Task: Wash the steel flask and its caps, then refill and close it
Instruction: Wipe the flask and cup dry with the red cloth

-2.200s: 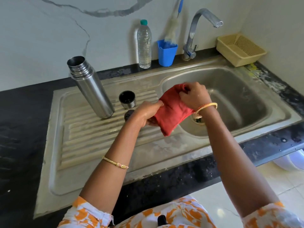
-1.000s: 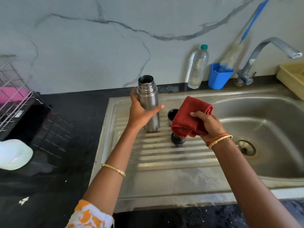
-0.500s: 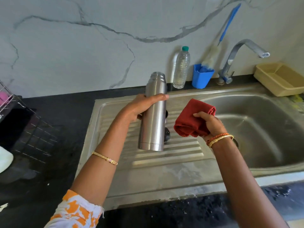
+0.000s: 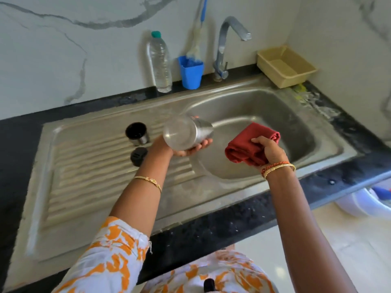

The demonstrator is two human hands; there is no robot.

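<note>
While her left hand [image 4: 186,149] cradles the tipped cylindrical steel flask [image 4: 186,133] over the basin's edge, base towards her, her right hand [image 4: 269,152] clutches a folded red cloth [image 4: 249,144]; two dark caps [image 4: 137,134] sit just left.

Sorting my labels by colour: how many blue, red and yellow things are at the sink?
Blue: 2, the cup and the brush handle
Red: 1, the cloth
Yellow: 1, the tray
Total: 4
</note>
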